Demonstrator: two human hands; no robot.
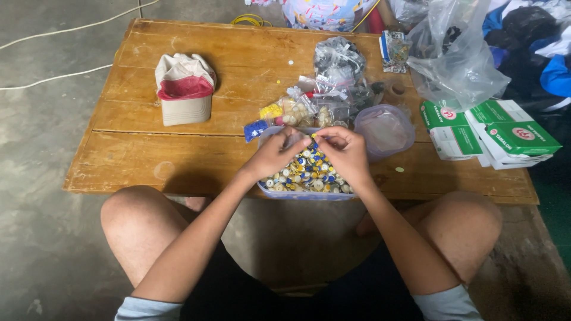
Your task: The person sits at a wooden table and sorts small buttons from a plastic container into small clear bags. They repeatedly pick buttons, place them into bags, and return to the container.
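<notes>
while left hand (275, 156) and right hand (347, 151) pinch together over button tub (303, 193) at table's near edge (119, 189), pinched item too small to tell; your elbow nudge could tip tub off, scatter buttons (306, 172).

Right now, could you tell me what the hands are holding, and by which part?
Both hands pinch something tiny at their fingertips over the tub of buttons; what it is cannot be told.

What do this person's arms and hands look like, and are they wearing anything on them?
Both the left hand and the right hand are bare: no gloves, rings, watch or bracelets show. The forearms are bare too. Short, pale blue sleeves end just above the elbows.
</notes>
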